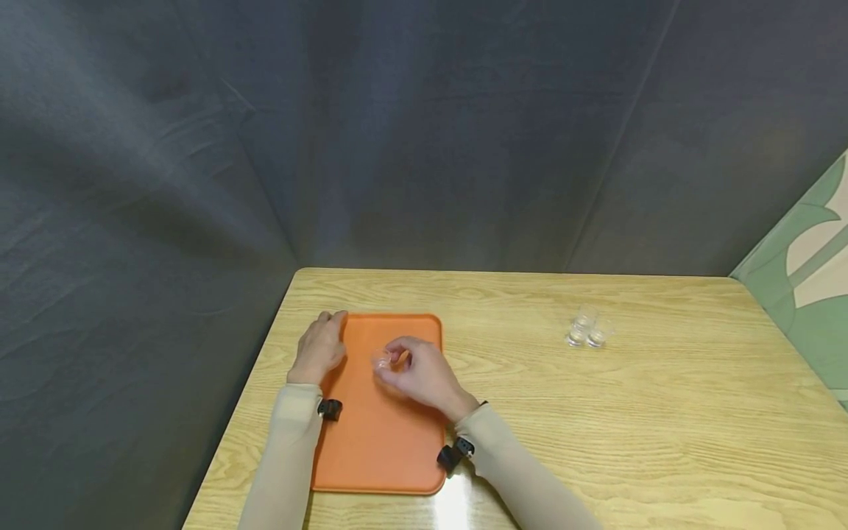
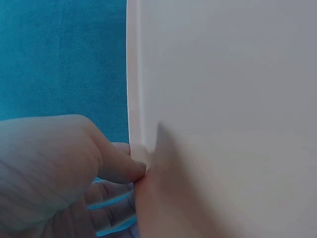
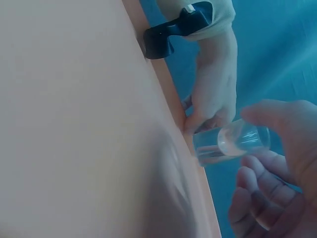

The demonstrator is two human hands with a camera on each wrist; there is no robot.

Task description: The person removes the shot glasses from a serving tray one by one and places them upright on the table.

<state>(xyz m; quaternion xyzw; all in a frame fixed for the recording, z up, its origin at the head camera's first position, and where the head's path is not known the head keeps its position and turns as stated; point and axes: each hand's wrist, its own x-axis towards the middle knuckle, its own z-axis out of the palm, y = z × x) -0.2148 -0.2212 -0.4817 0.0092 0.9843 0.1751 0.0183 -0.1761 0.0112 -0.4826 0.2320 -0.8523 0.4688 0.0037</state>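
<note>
An orange tray [image 1: 377, 456] lies on the left part of the wooden table. My left hand [image 1: 319, 350] grips its left rim near the far corner; in the left wrist view the thumb [image 2: 124, 168] presses on the rim, with the fingers at its outer side. Over the tray's far half, my right hand [image 1: 424, 375] holds a small clear shot glass [image 1: 381, 362] between thumb and fingers. The right wrist view shows that glass [image 3: 208, 148] lengthwise, its see-through wall overlapping the tray's rim.
Three more clear shot glasses [image 1: 585, 331] stand grouped on the table [image 1: 662, 412], right of the tray. Dark cloth [image 1: 464, 147] hangs behind and along the left side of the table. A green leaf-patterned surface [image 1: 808, 250] borders the right edge.
</note>
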